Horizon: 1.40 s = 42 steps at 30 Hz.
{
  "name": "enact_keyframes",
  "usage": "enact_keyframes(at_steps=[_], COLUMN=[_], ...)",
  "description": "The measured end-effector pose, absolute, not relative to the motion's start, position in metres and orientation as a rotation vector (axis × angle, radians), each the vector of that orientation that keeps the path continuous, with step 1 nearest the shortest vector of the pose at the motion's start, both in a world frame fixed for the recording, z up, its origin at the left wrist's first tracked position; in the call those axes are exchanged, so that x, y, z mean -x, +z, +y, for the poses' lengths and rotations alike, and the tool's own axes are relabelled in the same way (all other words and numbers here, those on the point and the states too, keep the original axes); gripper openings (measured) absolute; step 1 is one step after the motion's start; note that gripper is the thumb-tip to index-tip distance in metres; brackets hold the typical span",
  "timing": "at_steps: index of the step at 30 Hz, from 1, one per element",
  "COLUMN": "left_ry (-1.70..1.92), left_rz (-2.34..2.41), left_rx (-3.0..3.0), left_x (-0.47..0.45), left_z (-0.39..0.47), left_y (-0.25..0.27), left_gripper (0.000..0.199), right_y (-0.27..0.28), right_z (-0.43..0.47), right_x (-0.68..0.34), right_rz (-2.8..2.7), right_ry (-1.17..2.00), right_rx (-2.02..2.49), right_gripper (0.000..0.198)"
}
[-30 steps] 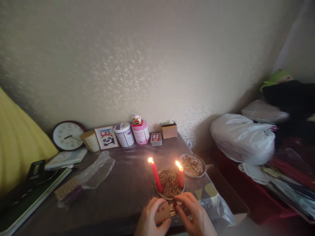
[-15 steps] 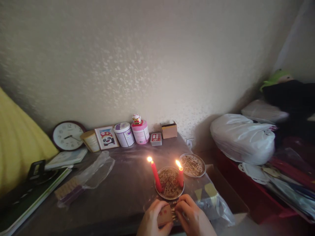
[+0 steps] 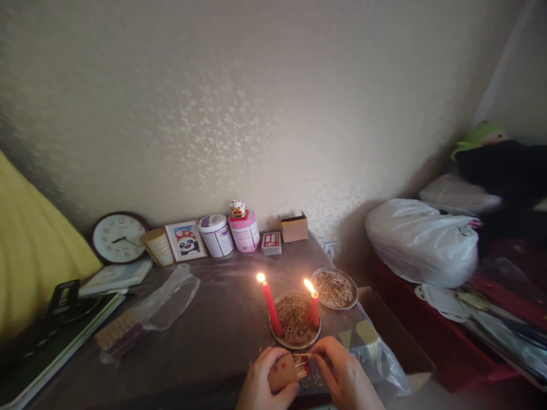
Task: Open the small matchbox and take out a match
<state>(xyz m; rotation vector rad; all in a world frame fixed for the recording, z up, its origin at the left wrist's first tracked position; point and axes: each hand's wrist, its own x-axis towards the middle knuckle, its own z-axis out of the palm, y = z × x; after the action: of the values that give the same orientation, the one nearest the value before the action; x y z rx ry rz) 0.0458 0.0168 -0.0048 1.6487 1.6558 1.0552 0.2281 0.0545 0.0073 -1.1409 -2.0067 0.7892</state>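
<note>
Matt cardboard matchbox (image 3: pixel 282 371); glossy metal dish (image 3: pixel 294 343); smooth wax candle (image 3: pixel 270 306); crinkled clear plastic bag (image 3: pixel 164 299).

Left hand (image 3: pixel 261 382) holding matchbox (image 3: pixel 282 371), right hand (image 3: pixel 342 373) at its matches (image 3: pixel 301 367), two lit candles (image 3: pixel 270 307) behind

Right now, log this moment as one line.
left hand: holds matchbox | right hand: at matches | two candles lit

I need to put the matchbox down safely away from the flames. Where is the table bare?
Bare table lies left of the candles, between the clear plastic bag and the matchbox in the left hand. Another strip runs before the tins. It is crowded around both dishes and the right hand.
</note>
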Motion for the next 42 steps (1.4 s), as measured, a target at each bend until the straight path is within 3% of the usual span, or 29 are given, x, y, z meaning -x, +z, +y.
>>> enact_keyframes(at_steps=[8, 14, 28, 42], left_ry=[1.131, 1.155, 1.161, 1.013], left_rz=[1.610, 1.645, 1.580, 1.467], left_rx=[-1.414, -1.411, -1.484, -1.698], left_x=[-0.039, -0.041, -0.044, -0.054], left_z=[0.020, 0.019, 0.018, 0.018], left_y=[-0.012, -0.011, -0.012, -0.012], left_gripper=[0.033, 0.035, 0.036, 0.050], right_y=[0.005, 0.003, 0.014, -0.014], right_z=[0.056, 0.057, 0.052, 0.055], right_x=[-0.227, -0.229, -0.219, -0.216], right_rz=[-2.003, -1.846, -1.617, -1.639], right_ry=[0.869, 0.972, 1.282, 1.333], right_rx=[1.140, 1.266, 1.108, 1.078], right_gripper=[0.026, 0.024, 0.020, 0.021])
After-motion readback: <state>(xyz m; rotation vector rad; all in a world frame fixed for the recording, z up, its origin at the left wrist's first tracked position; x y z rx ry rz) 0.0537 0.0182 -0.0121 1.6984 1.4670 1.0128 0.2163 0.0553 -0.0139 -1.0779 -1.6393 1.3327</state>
